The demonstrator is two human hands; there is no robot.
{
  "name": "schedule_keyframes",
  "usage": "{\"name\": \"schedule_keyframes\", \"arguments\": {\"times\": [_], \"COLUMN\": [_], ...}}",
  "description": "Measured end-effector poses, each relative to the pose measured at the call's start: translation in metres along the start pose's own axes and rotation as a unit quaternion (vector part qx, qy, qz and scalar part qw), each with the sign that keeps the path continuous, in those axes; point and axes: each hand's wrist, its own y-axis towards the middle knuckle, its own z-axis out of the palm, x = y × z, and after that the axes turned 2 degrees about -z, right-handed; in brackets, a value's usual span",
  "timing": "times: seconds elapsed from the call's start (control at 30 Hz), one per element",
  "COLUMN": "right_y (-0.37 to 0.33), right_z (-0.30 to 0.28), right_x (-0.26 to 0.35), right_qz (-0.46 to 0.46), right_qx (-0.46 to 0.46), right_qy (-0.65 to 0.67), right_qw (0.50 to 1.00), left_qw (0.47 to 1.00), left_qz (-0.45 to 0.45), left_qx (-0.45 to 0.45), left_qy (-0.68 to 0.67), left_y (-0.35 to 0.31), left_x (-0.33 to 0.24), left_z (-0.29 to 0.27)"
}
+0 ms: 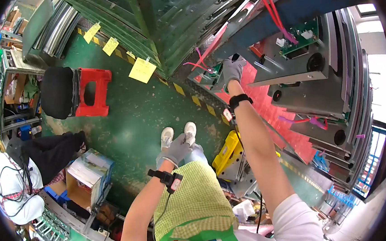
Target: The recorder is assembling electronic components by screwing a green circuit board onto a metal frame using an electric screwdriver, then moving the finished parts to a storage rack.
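Observation:
My right hand [233, 70], in a grey glove, reaches out to a rack with a red shelf board [289, 131]. Its fingers are curled beside a small green circuit board [216, 69] with pink wires, and a bit of something dark shows at the fingertips. What they grip is hidden. To the right, grey metal panels [311, 95] stand in a row, and a larger green circuit board [302, 44] is fixed to one of them. Low in front of my apron [191, 188] hangs my gloved left hand [177, 151], fingers loosely apart, with nothing visible in it.
A red stool [95, 74] with a black seat stands on the green floor at left. A person [16, 179] sits by a cardboard box [82, 183]. Yellow paper tags [142, 70] hang from the green metal rack [145, 29] ahead. Beside my legs is a yellow perforated object [227, 152].

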Motion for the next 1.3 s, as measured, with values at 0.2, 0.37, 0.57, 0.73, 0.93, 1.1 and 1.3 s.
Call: {"name": "schedule_keyframes", "arguments": {"times": [0.2, 0.37, 0.57, 0.73, 0.93, 1.1, 1.3], "right_y": [-0.020, -0.025, -0.010, -0.001, 0.000, -0.005, 0.002], "right_z": [-0.024, -0.034, -0.025, -0.017, -0.018, -0.028, -0.036], "right_x": [-0.025, -0.014, -0.004, -0.032, -0.038, -0.014, -0.017], "right_qz": [0.053, 0.012, -0.058, 0.055, -0.078, -0.048, -0.029], "right_qx": [0.143, 0.161, 0.199, 0.189, 0.177, 0.217, 0.276], "right_qy": [0.189, -0.019, -0.129, 0.071, -0.049, -0.072, -0.031], "right_qw": [0.970, 0.987, 0.970, 0.978, 0.980, 0.972, 0.960], "left_qw": [0.965, 0.913, 0.930, 0.927, 0.929, 0.927, 0.950], "left_qz": [0.049, 0.193, 0.153, 0.129, 0.157, 0.160, 0.064], "left_qx": [-0.169, -0.230, -0.185, -0.182, -0.166, -0.199, -0.189], "left_qy": [0.192, 0.275, 0.278, 0.302, 0.290, 0.274, 0.241], "left_y": [0.033, 0.086, 0.124, 0.129, 0.126, 0.107, 0.049], "left_x": [-0.047, -0.125, -0.147, -0.142, -0.141, -0.141, -0.090], "left_z": [0.013, 0.036, 0.058, 0.058, 0.054, 0.046, -0.010]}}
